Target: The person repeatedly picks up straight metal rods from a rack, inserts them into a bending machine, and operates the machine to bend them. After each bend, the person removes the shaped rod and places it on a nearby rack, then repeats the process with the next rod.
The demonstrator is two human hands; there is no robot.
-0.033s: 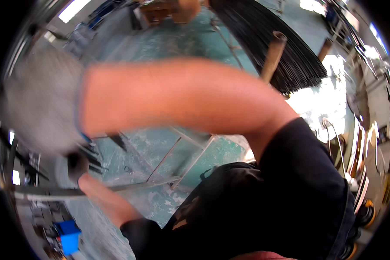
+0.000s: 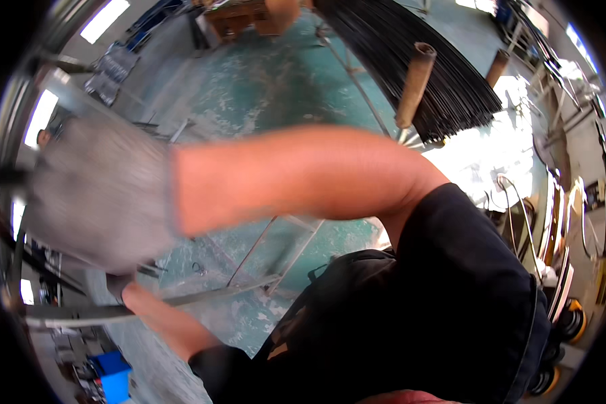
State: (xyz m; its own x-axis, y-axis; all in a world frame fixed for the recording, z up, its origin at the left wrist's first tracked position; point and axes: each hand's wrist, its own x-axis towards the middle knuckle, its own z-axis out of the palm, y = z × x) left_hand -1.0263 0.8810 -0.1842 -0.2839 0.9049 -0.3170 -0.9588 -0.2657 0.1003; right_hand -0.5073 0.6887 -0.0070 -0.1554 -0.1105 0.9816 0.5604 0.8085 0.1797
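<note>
My right arm stretches across the view to the left, and its grey-gloved right hand (image 2: 104, 195) is smeared by motion. Its fingers cannot be made out, nor whether they hold anything. Lower down, my left hand (image 2: 120, 284) shows only a dark glove cuff; the rest lies behind the right hand. A pale metal bar (image 2: 87, 314) runs just below the left hand. Several thin dark bars (image 2: 54, 273) are near both hands at the left edge.
A large bundle of long black rods (image 2: 411, 64) lies at the upper right, beside a rusty upright post (image 2: 416, 84). A metal frame (image 2: 296, 252) stands over the green floor. Brown boxes (image 2: 279, 15) are at the far side, a blue bin (image 2: 113, 377) at lower left.
My right hand and forearm have moved right and slightly down in the view. The left hand has barely moved.
</note>
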